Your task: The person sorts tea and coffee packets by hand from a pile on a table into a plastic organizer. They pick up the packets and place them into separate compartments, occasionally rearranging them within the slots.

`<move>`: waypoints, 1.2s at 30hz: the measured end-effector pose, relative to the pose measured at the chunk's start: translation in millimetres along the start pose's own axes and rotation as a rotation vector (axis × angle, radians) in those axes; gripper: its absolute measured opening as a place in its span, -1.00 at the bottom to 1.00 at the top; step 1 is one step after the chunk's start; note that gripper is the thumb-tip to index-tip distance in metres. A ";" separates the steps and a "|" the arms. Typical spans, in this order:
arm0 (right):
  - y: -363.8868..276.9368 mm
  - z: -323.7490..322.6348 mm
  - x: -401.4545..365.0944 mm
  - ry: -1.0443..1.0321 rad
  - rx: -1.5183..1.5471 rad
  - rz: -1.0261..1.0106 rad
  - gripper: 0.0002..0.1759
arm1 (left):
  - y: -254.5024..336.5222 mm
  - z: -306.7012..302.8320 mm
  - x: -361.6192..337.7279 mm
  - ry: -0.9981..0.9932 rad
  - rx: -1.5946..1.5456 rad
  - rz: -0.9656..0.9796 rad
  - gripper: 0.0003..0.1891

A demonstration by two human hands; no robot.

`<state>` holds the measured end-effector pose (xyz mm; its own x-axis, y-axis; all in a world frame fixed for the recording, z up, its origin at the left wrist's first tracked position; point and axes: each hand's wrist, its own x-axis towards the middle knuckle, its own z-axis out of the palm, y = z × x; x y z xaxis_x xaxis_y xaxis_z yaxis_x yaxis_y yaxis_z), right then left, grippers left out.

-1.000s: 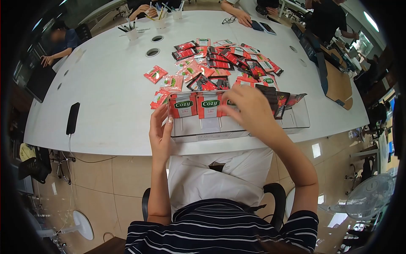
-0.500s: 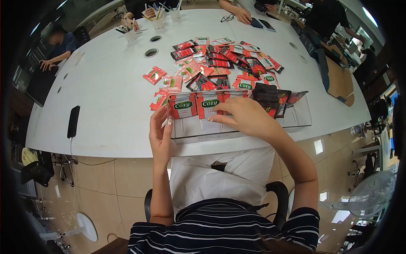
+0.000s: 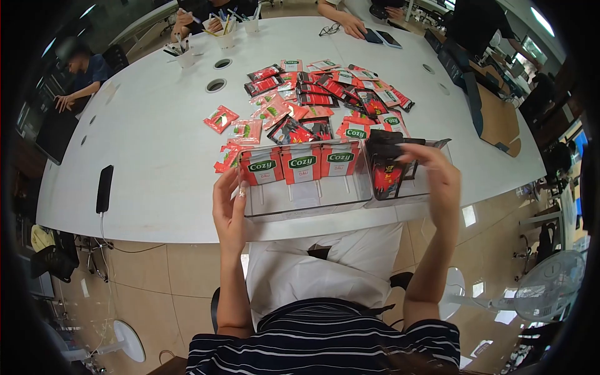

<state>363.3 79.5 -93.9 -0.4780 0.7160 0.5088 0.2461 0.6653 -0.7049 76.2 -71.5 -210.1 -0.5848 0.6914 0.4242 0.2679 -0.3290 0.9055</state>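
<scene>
A clear plastic box (image 3: 306, 209) with compartments stands at the table's near edge. My left hand (image 3: 230, 203) grips its left end, fingers behind the wall and thumb at the front. Three red-and-white Cozy tea sachets (image 3: 301, 165) stand in a row in the left compartment. Black-and-red sachets (image 3: 386, 178) stand upright in the right part. My right hand (image 3: 434, 175) is over that part, its fingers stretched left to the tops of these sachets and somewhat blurred. Behind the box lies a loose pile of red Cozy sachets (image 3: 356, 132) and black-and-red sachets (image 3: 317, 99).
A black phone (image 3: 105, 189) on a cable lies at the left. Cups of pens (image 3: 225, 39), glasses (image 3: 329, 29) and two phones (image 3: 389, 39) are at the far side, near other people's hands. An opened cardboard box (image 3: 497, 119) lies at the right edge.
My right hand has moved right, from the Cozy sachets to the black sachets. The third Cozy sachet now shows fully. The black sachets stand more upright.
</scene>
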 end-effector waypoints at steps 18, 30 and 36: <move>170.3 -49.0 -56.9 0.951 0.391 0.375 -0.13 | 36.5 26.8 150.3 -0.533 0.499 0.109 -0.69; 171.9 -51.9 -60.4 0.889 0.395 0.385 -0.22 | -68.2 162.2 267.9 -1.048 1.205 0.359 0.02; 165.8 -49.2 -57.4 0.902 0.381 0.402 -0.28 | -56.6 170.2 256.9 -0.912 1.408 0.379 -0.23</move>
<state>473.0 159.1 -215.7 0.4215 0.8650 0.2723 -0.1084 0.3462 -0.9319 41.1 234.3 -151.1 0.1214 0.9925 0.0148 0.9830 -0.1182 -0.1407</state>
